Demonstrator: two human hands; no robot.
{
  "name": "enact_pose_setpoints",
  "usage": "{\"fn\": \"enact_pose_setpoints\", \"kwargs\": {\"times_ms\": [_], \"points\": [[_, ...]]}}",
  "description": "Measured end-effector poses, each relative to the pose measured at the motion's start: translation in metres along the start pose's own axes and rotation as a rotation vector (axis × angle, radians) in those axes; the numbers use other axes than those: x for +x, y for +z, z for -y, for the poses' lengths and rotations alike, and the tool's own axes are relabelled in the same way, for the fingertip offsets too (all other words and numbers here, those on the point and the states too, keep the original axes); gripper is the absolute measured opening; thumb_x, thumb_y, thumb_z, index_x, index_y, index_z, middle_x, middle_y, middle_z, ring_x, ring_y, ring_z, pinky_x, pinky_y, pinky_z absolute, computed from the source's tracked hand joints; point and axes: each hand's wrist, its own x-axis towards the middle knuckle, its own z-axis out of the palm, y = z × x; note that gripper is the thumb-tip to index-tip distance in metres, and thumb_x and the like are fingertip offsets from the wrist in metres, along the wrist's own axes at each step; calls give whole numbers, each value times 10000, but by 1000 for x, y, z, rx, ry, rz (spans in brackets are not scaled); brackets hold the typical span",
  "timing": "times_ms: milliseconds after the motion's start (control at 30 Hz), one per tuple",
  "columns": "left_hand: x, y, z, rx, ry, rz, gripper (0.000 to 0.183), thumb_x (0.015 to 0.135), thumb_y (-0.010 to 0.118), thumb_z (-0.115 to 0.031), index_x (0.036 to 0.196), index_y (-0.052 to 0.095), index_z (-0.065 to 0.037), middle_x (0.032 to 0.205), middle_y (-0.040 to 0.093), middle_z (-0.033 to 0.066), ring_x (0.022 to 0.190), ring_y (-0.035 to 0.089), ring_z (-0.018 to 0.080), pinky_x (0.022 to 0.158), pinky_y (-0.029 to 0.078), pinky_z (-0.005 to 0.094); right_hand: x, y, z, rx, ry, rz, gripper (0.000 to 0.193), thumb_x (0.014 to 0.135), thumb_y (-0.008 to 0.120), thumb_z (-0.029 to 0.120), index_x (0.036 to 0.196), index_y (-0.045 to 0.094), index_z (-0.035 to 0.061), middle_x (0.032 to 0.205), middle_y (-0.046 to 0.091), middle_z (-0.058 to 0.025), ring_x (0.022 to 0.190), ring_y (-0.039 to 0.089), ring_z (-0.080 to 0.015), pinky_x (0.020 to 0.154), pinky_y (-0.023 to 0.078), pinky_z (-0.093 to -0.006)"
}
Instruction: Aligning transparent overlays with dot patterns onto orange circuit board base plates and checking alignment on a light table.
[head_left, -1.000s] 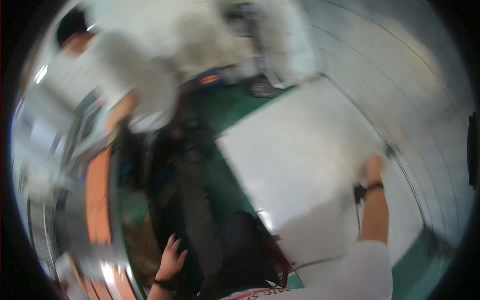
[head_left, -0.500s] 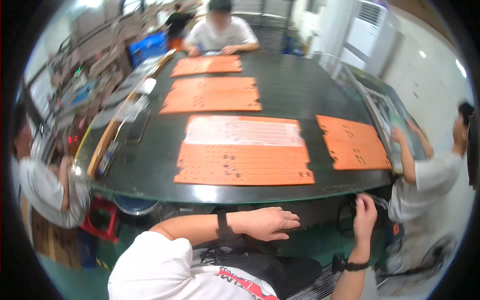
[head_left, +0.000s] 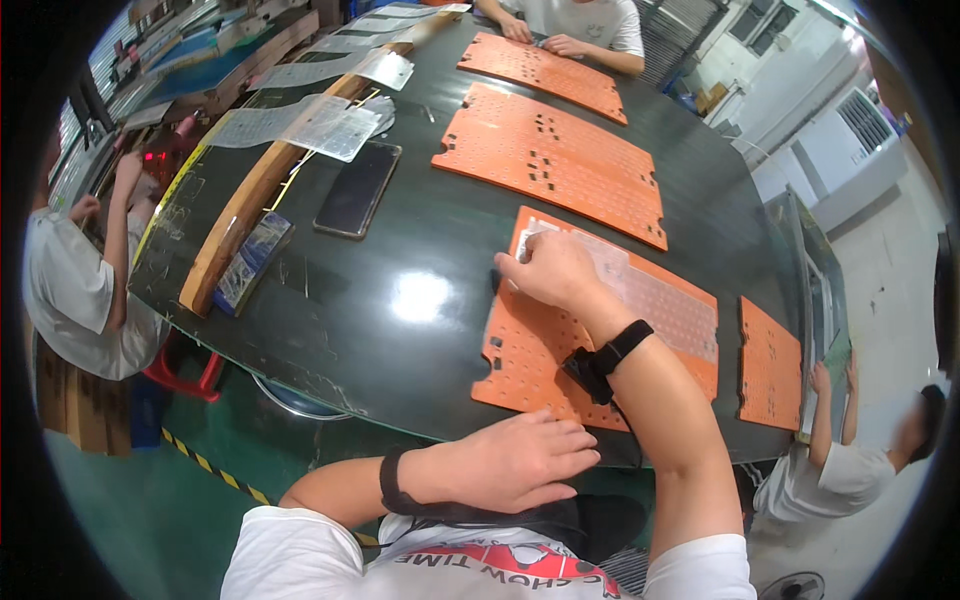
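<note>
Head view: right hand (head_left: 555, 268) is over the left end of a clear sheet (head_left: 670, 300); fingers bent, thumb close in, gap narrow. Can't tell if they've pinched the sheet or just press on it, since the hand hides the contact. Left hand (head_left: 515, 460) sits at the near rim, just beside the board's near edge; fingers loosely straight, thumb apart, nothing visible in it.

Clear sheet lies along the far half of the nearest orange board (head_left: 510, 365), which rests flat on the dark desk (head_left: 420, 350). Beyond it, a second orange board (head_left: 600, 165); a third (head_left: 770, 360) to the right. Phone (head_left: 358, 190) and a long wooden strip (head_left: 240, 220) to the left. Co-worker (head_left: 600, 25) at the far end, both hands on another board.

My read: step in hand is getting at the sheet's left end. Moving it from here would call for a fingertip under that edge and an even pull, board kept still.

Vs half a second ago: right hand was off the desk, past the near rim; now on the board. Left hand still near the rim. Sheet still on the same board.
</note>
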Motion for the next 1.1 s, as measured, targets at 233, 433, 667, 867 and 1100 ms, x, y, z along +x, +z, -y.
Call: {"fn": "enact_pose_setpoints", "kwargs": {"times_ms": [233, 433, 667, 867, 1100], "points": [[8, 1, 7, -57, -5, 122, 386, 874, 593, -237, 1147, 538, 31, 1197, 529, 195, 1131, 492, 313, 913, 396, 385, 11, -29, -10, 72, 22, 68, 282, 728, 616, 241, 742, 674, -35, 652, 645, -150, 629, 635, -241, 623, 501, -368], [76, -5, -17, 58, 136, 329, 280, 833, 612, -271, 934, 575, -12, 940, 549, 96, 973, 532, 258, 796, 412, 374, -15, -179, -125, 404, 255, 131, 171, 776, 580, 189, 676, 584, 50, 630, 533, 11, 572, 549, -99, 524, 478, -250], [162, 9, 13, 7, 75, 421, 282, 800, 644, -234, 915, 614, 21, 924, 575, 153, 925, 584, 344, 801, 471, 455, -82, -339, -211, -160, 598, -146, 69, 651, 574, 90, 675, 598, 29, 578, 509, -24, 474, 481, -149, 416, 424, -305], [239, 60, 21, 173, 285, 518, 289, 806, 647, -239, 942, 628, 15, 952, 570, 142, 944, 571, 324, 780, 475, 429, -176, -412, -206, -416, 769, -290, 65, 631, 547, 76, 605, 564, 19, 529, 531, -58, 425, 492, -167, 406, 447, -331], [320, 167, -16, 322, 555, 522, 263, 799, 645, -253, 928, 640, -23, 954, 580, 108, 956, 579, 268, 749, 468, 403, -339, -415, -175, -211, 1028, -545, 128, 744, 542, 146, 654, 535, 56, 543, 470, -3, 422, 457, -106, 380, 386, -261]]}}
